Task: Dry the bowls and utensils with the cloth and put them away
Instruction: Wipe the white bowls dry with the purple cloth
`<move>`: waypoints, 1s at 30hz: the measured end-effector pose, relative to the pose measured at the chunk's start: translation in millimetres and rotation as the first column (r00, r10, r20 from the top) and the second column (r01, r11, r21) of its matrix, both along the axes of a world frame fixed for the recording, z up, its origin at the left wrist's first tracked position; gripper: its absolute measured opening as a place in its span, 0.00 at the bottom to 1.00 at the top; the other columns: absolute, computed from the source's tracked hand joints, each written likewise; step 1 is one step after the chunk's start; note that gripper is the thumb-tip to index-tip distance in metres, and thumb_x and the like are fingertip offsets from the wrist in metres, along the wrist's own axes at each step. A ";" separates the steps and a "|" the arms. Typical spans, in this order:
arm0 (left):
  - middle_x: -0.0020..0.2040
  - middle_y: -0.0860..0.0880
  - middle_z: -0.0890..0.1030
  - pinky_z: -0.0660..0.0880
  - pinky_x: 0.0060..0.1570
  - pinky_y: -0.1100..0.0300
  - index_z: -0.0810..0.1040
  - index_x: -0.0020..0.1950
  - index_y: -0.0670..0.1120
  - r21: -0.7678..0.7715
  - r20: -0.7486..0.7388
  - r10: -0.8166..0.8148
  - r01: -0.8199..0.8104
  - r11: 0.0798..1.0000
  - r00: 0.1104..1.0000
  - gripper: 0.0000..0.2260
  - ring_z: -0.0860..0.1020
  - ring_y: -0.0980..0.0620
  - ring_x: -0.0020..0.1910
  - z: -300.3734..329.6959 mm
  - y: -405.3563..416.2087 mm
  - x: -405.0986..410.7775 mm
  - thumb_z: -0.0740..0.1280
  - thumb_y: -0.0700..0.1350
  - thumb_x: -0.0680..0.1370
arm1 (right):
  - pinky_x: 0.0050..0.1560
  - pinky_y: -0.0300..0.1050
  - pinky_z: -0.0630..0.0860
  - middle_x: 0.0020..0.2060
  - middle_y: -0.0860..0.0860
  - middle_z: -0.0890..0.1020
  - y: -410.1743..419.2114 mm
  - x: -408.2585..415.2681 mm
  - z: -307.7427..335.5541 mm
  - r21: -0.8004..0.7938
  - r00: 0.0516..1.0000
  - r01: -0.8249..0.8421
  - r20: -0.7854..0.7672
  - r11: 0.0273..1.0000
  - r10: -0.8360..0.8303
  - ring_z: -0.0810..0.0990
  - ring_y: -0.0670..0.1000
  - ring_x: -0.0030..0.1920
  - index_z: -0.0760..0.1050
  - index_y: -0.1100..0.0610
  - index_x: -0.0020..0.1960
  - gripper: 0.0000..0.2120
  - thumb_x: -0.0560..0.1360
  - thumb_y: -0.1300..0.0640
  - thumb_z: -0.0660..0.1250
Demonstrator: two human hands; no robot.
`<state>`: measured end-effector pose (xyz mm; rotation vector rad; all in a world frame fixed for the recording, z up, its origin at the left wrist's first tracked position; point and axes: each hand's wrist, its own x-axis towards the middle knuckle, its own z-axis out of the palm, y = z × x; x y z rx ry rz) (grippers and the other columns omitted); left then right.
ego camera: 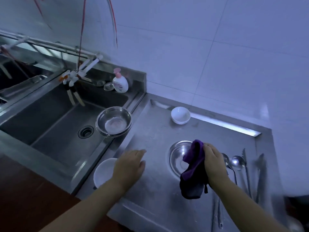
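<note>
the right hand [213, 162] is gripping a purple cloth [194, 166], fingers curled round its upper fold, and the cloth is hanging over the right rim of a steel bowl [178, 156] that is sitting on the steel counter [155, 190]. the left hand [129, 165] is hovering flat with fingers straight and relaxed, holding nothing, at 9 o'clock from that bowl. a white bowl [103, 172] is lying partly beneath the left wrist at the counter's left edge. a second white bowl [180, 115] is standing at 12 o'clock from the steel bowl, near the back ledge. a stack of steel bowls [113, 121] is perching on the sink [55, 118] rim at 10 o'clock. ladles [236, 163] and tongs [260, 174] are lying at 3 o'clock, just beside the right hand. a soap bottle [120, 82] is standing behind the sink.
</note>
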<state>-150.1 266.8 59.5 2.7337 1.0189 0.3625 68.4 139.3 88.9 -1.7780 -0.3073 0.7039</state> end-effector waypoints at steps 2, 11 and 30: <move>0.44 0.43 0.84 0.79 0.41 0.55 0.82 0.54 0.40 -0.053 0.045 -0.050 0.052 0.997 0.998 0.15 0.82 0.43 0.41 0.6 14.9 36.5 0.74 0.36 0.67 | 0.38 0.44 0.74 0.34 0.50 0.80 0.3 8.4 -0.3 -0.015 0.997 0.070 -0.026 0.997 -0.071 0.76 0.50 0.36 0.80 0.51 0.41 0.12 0.77 0.56 0.58; 0.53 0.38 0.81 0.69 0.48 0.54 0.77 0.56 0.37 -0.521 0.069 0.148 -0.091 0.849 0.987 0.11 0.77 0.39 0.53 -48.3 95.4 203.4 0.61 0.41 0.79 | 0.36 0.43 0.71 0.31 0.49 0.79 11.0 50.0 -2.5 -0.004 0.964 0.267 -0.017 0.964 -0.267 0.75 0.46 0.31 0.80 0.51 0.40 0.14 0.78 0.58 0.58; 0.49 0.36 0.78 0.79 0.50 0.40 0.73 0.57 0.34 -0.934 -0.146 0.560 -0.300 0.194 0.816 0.14 0.81 0.33 0.45 -137.9 183.6 310.0 0.61 0.33 0.72 | 0.33 0.37 0.74 0.31 0.54 0.83 12.3 55.6 -34.8 -0.004 0.876 0.473 -0.103 0.881 -0.471 0.80 0.45 0.30 0.82 0.59 0.40 0.14 0.78 0.66 0.59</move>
